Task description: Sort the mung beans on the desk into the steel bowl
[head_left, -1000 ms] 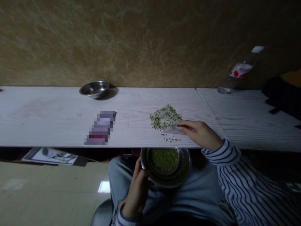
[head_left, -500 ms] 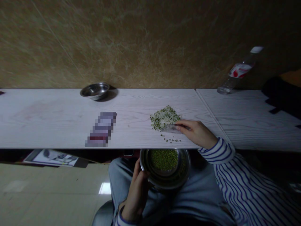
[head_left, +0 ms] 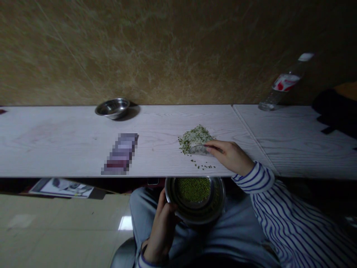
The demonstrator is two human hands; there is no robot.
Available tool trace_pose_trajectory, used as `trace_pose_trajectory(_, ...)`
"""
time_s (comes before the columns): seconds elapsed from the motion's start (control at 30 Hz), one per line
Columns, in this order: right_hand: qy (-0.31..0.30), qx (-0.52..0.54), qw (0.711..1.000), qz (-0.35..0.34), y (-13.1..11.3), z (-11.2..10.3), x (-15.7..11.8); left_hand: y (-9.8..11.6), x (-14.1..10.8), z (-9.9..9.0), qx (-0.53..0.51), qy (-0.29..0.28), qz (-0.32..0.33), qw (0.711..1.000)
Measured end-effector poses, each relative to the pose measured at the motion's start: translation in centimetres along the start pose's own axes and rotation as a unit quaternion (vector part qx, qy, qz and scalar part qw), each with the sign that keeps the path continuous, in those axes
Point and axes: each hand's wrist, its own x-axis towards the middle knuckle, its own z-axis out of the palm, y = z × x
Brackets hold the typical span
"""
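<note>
On the white wood-grain table lies a pile of green beans mixed with white grains, perhaps rice (head_left: 196, 136). My right hand (head_left: 231, 156) pinches a thin, greyish see-through piece (head_left: 198, 150), maybe plastic, at the near side of this pile. Its exact kind is not clear. A few loose green beans (head_left: 202, 166) are scattered just below. In front of the table edge, over my lap, my left hand (head_left: 164, 225) grips the left rim of a steel bowl (head_left: 216, 212). Small green beans (head_left: 194, 189), like mung beans, cover its bottom.
A smaller steel bowl (head_left: 113, 108) stands by the wall at the left. Nearer the front edge is a blurred-out flat object (head_left: 120, 154). A clear plastic bottle (head_left: 284, 82) stands at the back right, beside a dark item (head_left: 334, 111). Papers (head_left: 63, 187) show under the table.
My right hand has shifted slightly left with the see-through piece, which presses further into the near edge of the pile. My left hand and the bowl stay nearly in place.
</note>
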Motion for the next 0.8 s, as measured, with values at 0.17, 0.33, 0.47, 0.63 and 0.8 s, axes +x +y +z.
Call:
trace_pose_trajectory(0.17,-0.023,-0.002,0.999,-0.026,-0.1,-0.3,-0.4,0.0,0.0,0.0,-0.003,-0.002,-0.003,1.000)
trace_pose_trajectory(0.33,-0.011,-0.013,1.000,-0.016,-0.1,-0.5,-0.1,-0.1,0.0,0.0,-0.003,0.001,-0.002,1.000)
trace_pose_trajectory(0.47,-0.019,-0.015,0.999,-0.027,-0.5,0.1,0.6,-0.1,0.1,-0.1,-0.003,-0.001,-0.008,1.000)
trace_pose_trajectory(0.63,-0.036,-0.024,0.998,-0.052,-0.2,0.0,0.5,-0.1,0.1,-0.1,-0.004,0.000,-0.003,1.000)
trace_pose_trajectory(0.8,-0.037,-0.028,0.997,-0.058,0.0,-0.7,0.1,0.1,0.0,0.0,-0.006,-0.003,0.001,1.000)
